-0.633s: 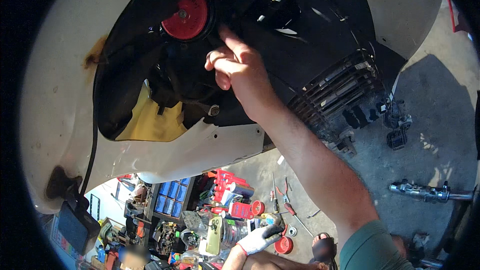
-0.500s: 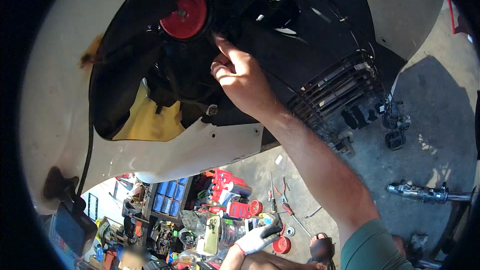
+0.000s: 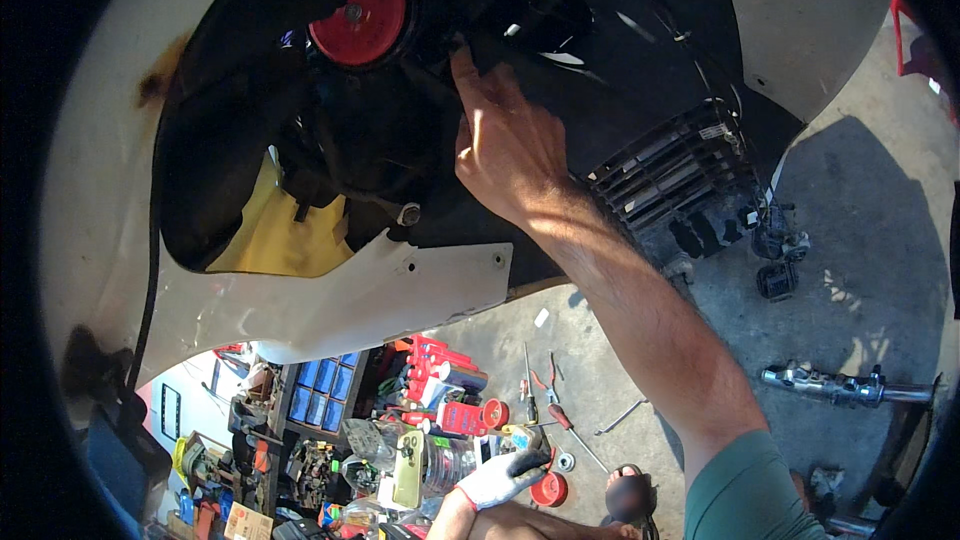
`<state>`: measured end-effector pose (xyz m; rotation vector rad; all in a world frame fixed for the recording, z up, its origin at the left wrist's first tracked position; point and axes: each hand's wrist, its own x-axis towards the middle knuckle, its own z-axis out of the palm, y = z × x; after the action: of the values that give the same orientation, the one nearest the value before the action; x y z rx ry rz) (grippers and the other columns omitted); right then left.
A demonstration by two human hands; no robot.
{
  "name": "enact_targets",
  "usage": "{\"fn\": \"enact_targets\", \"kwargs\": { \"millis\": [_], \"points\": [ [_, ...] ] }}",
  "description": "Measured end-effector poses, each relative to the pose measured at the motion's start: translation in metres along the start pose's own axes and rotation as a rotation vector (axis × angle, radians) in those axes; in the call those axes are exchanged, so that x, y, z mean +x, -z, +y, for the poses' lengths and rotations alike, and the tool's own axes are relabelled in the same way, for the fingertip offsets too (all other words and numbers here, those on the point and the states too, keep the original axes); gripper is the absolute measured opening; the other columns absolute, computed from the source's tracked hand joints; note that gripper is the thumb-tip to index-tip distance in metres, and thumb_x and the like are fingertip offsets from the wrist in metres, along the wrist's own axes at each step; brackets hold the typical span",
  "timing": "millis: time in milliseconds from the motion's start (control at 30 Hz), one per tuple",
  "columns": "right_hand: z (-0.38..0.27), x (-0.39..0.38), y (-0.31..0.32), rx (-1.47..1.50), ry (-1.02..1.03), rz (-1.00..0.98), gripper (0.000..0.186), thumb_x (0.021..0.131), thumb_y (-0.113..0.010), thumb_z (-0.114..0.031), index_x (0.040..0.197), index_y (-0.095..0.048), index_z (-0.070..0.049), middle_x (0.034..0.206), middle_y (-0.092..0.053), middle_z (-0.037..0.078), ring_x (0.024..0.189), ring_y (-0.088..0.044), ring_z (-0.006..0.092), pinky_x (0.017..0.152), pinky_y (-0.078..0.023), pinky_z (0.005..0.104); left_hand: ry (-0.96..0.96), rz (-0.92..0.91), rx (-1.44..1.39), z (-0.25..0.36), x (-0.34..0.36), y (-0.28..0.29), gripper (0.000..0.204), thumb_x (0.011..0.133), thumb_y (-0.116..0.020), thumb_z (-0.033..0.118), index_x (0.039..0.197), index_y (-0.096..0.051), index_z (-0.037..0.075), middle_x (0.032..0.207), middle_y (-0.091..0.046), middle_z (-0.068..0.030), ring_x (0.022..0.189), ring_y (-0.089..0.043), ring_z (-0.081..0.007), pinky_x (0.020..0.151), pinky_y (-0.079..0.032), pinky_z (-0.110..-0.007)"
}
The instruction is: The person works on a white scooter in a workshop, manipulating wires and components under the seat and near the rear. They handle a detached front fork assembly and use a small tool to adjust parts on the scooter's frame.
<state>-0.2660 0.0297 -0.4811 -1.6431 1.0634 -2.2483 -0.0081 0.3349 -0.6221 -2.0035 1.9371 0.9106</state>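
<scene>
My bare right hand (image 3: 510, 130) reaches up into the dark hollow behind a white vehicle body panel (image 3: 290, 305). Its index finger is stretched out, the tip against a dark part just right of a round red horn-like disc (image 3: 358, 15). The other fingers are apart from it, partly in shadow; nothing shows in the hand. At the lower edge, my left hand (image 3: 497, 480), in a white glove with dark fingers, rests loosely by a bent leg. It seems to hold nothing. Beside it on the floor lies a small round red container (image 3: 549, 489).
A yellow piece (image 3: 295, 235) shows inside the panel's opening. A black slatted grille (image 3: 680, 175) hangs right of my forearm. On the concrete lie a screwdriver (image 3: 575, 435), pliers (image 3: 545, 380) and a shiny metal tube (image 3: 825, 383). Red bottles (image 3: 430, 370) and blue bins (image 3: 322, 390) crowd the lower left.
My right hand has shifted right, away from the red disc, and turned so its back shows more. The whole view has slid a little left. My left hand stays by the leg.
</scene>
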Motion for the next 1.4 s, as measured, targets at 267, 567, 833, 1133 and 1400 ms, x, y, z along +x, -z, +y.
{"fn": "enact_targets", "kwargs": {
  "millis": [267, 567, 833, 1133, 1400],
  "points": [
    [0.007, 0.001, -0.005, -0.011, 0.045, 0.016, 0.070, 0.087, -0.062, -0.007, 0.153, -0.038, -0.004, 0.103, -0.058, 0.025, 0.068, -0.070, 0.0287, 0.051, -0.060, 0.0343, 0.039, -0.024, -0.027, -0.002, -0.003, 0.000, 0.038, 0.101, -0.062, 0.027, 0.131, -0.062, 0.004, 0.122, -0.068, -0.0157, 0.114, -0.065, -0.0271, 0.096, -0.051, -0.038],
    [-0.003, 0.002, -0.004, 0.041, -0.011, -0.038, 0.073, 0.086, -0.066, -0.007, 0.153, -0.038, -0.001, 0.106, -0.059, 0.029, 0.078, -0.072, 0.0342, 0.060, -0.063, 0.0376, 0.012, -0.004, -0.003, -0.003, -0.005, 0.002, 0.037, 0.101, -0.062, 0.026, 0.131, -0.062, 0.004, 0.121, -0.069, -0.0159, 0.112, -0.065, -0.0271, 0.097, -0.051, -0.037],
    [-0.019, 0.006, 0.007, 0.424, -0.206, -0.197, 0.062, 0.092, -0.063, -0.010, 0.150, -0.045, -0.002, 0.103, -0.067, 0.015, 0.090, -0.067, 0.0237, 0.082, -0.056, 0.0337, 0.019, -0.003, -0.026, 0.007, -0.006, 0.006, 0.041, 0.101, -0.060, 0.032, 0.128, -0.064, 0.003, 0.121, -0.069, -0.0187, 0.113, -0.066, -0.0339, 0.097, -0.052, -0.040],
    [0.008, 0.006, -0.011, 0.553, -0.093, 0.098, 0.052, 0.090, -0.059, -0.003, 0.142, -0.055, 0.000, 0.089, -0.066, 0.011, 0.081, -0.064, 0.0188, 0.075, -0.055, 0.0324, 0.015, -0.007, -0.005, 0.012, -0.004, 0.008, 0.041, 0.101, -0.060, 0.033, 0.128, -0.064, 0.003, 0.121, -0.069, -0.0187, 0.112, -0.066, -0.0336, 0.097, -0.052, -0.039],
    [0.008, -0.002, -0.007, 0.233, -0.009, 0.083, 0.051, 0.091, -0.061, -0.006, 0.141, -0.057, -0.005, 0.105, -0.065, 0.018, 0.092, -0.069, 0.0301, 0.081, -0.060, 0.0400, -0.059, 0.034, 0.032, -0.001, -0.003, 0.004, 0.041, 0.101, -0.060, 0.034, 0.128, -0.064, 0.004, 0.121, -0.069, -0.0181, 0.112, -0.066, -0.0338, 0.096, -0.052, -0.039]
  ]
}}
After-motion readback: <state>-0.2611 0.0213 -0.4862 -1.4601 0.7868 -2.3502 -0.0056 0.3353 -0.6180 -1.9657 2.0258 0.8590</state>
